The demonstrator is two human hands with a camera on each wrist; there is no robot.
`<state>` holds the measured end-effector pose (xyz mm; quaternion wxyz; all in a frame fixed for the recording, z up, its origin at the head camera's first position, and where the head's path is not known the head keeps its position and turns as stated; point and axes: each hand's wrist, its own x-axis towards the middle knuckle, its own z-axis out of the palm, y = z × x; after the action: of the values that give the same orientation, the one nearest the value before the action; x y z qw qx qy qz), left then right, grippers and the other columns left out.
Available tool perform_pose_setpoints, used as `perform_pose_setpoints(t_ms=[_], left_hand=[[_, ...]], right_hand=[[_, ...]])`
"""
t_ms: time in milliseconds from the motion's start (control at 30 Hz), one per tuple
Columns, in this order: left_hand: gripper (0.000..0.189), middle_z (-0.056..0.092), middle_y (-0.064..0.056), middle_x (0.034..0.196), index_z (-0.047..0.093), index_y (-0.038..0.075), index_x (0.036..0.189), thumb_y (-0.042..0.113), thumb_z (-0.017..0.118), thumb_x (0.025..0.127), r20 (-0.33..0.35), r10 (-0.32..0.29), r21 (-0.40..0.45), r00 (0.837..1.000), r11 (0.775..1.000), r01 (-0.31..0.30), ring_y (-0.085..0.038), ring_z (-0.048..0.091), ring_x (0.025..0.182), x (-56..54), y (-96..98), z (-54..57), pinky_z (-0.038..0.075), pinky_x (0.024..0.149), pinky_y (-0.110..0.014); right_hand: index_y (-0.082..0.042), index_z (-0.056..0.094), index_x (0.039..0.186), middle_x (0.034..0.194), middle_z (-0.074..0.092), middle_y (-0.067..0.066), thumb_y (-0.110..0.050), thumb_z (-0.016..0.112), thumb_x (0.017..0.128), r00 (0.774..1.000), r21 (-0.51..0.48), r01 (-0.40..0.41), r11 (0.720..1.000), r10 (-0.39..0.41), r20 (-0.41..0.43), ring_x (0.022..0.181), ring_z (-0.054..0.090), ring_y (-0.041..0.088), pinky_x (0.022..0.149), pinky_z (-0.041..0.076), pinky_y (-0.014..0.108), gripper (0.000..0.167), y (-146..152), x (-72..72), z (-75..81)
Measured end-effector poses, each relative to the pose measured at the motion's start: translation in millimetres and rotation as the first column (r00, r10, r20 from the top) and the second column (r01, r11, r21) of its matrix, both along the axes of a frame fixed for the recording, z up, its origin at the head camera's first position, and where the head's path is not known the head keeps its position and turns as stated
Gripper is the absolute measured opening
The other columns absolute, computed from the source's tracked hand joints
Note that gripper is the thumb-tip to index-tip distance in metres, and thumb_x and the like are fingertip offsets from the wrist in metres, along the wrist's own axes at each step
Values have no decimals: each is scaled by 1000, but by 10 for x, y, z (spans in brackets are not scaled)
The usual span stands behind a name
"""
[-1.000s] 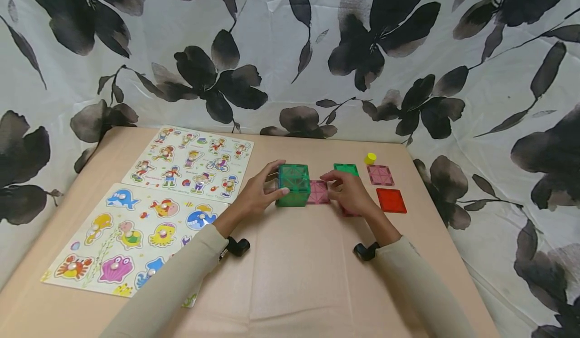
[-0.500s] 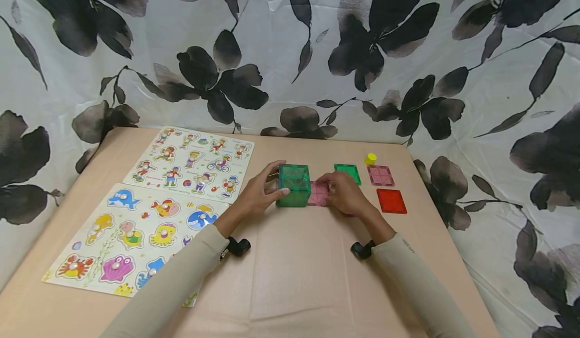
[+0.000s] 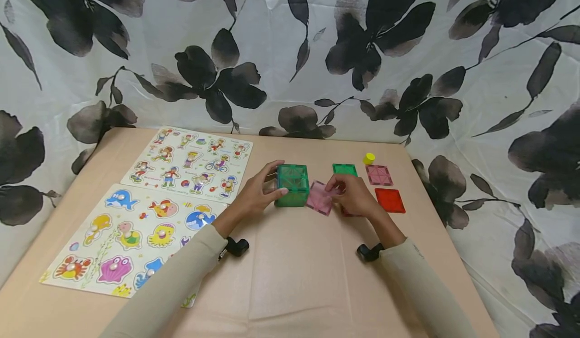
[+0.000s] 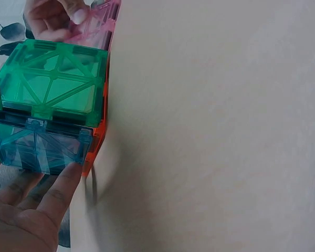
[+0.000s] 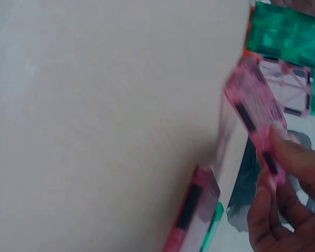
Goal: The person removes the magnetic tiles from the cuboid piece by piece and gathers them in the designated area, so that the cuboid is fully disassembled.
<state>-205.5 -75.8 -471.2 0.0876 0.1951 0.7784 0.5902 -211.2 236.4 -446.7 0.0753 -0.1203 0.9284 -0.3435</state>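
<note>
A small cube of see-through magnetic tiles [image 3: 292,186] stands on the table. Green faces show in the head view; the left wrist view adds a blue side and a red edge. My left hand [image 3: 256,192] grips the cube from its left, thumb at the front. In my right hand [image 3: 353,195] a pink square magnetic tile [image 3: 319,198] is pinched between thumb and fingers, tilted, just right of the cube. The right wrist view shows this pink tile [image 5: 254,100] nearly edge-on. Another pink tile [image 5: 191,215] lies partly hidden under the right hand.
To the right lie a green tile [image 3: 344,169], a pink tile [image 3: 379,175] and a red tile [image 3: 390,200]. A small yellow piece [image 3: 369,158] stands behind them. Two picture puzzle boards [image 3: 190,161] [image 3: 113,237] cover the table's left side. A floral cloth hangs behind.
My right hand has reached left to the pink tile, taken hold of it, then turned it askew and drawn slightly back right. My left hand stays on the cube.
</note>
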Motion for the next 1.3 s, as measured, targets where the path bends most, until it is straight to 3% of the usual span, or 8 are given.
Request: perform_pose_setpoints(t_ms=[267, 467, 667, 900, 967, 1067, 1200, 1300], left_hand=[[75, 43, -11, 166, 35, 34, 163, 15, 74, 101, 0, 0, -5, 1000, 1000, 0, -35, 45, 154, 1, -9, 0, 56, 113, -45], [76, 43, -10, 165, 35, 34, 163, 15, 75, 101, -2, -6, 3, 1000, 1000, 6, -34, 45, 154, 4, -12, -5, 56, 112, -44], [76, 44, -10, 165, 36, 34, 163, 15, 75, 101, -4, -6, 6, 1000, 1000, 6, -34, 45, 154, 2, -12, -1, 57, 111, -44], [76, 44, -11, 165, 36, 33, 163, 14, 75, 101, -5, -8, 12, 1000, 1000, 8, -34, 45, 154, 1, -15, 0, 57, 112, -43], [75, 44, -11, 165, 36, 33, 162, 14, 75, 101, -4, -8, 14, 1000, 1000, 8, -34, 45, 154, 9, -15, 6, 57, 112, -44], [75, 44, -11, 164, 37, 33, 162, 13, 75, 101, -4, -6, 13, 1000, 1000, 6, -35, 45, 154, 17, -14, 10, 56, 112, -45], [75, 45, -11, 164, 36, 32, 162, 13, 75, 101, -3, -6, 14, 1000, 1000, 6, -36, 45, 154, 18, -7, 13, 56, 113, -47], [75, 44, -12, 164, 36, 32, 163, 13, 74, 101, -1, -7, 10, 1000, 1000, 7, -36, 45, 154, 16, -3, 17, 55, 114, -47]], right_hand=[[-16, 82, 103, 109, 76, 9, -4, 75, 97, 998, -63, 61, 996, -59, 39, 87, 62, 28, 70, 59, 27, 15, 260, 36, 87], [-10, 81, 113, 121, 72, 14, -4, 73, 99, 985, -150, 172, 974, -171, 23, 89, 61, 29, 67, 59, 24, 17, 591, 48, 116], [-6, 74, 130, 142, 63, 16, -7, 66, 105, 954, -292, 299, 909, -293, 67, 103, 69, 12, 87, 63, 18, 26, 1013, 24, 149], [-5, 66, 142, 122, 66, -5, -15, 63, 108, 891, -347, 447, 825, -446, 88, 101, 70, 8, 90, 61, 16, 36, 1480, 41, 148], [-7, 65, 145, 121, 65, -9, -15, 62, 108, 861, -356, 501, 788, -495, 116, 101, 70, 7, 91, 61, 17, 38, 1603, 35, 133], [-9, 63, 147, 121, 65, -8, -13, 61, 108, 808, -409, 581, 704, -560, 185, 98, 70, 5, 89, 61, 16, 40, 1750, 27, 114], [-7, 61, 150, 119, 65, -5, -5, 60, 107, 742, -535, 650, 541, -604, 290, 96, 70, 8, 87, 63, 17, 43, 1884, 18, 95], [-6, 59, 151, 120, 64, -3, -2, 59, 107, 704, -579, 681, 448, -619, 348, 94, 68, 10, 86, 64, 19, 45, 1964, 2, 77]])
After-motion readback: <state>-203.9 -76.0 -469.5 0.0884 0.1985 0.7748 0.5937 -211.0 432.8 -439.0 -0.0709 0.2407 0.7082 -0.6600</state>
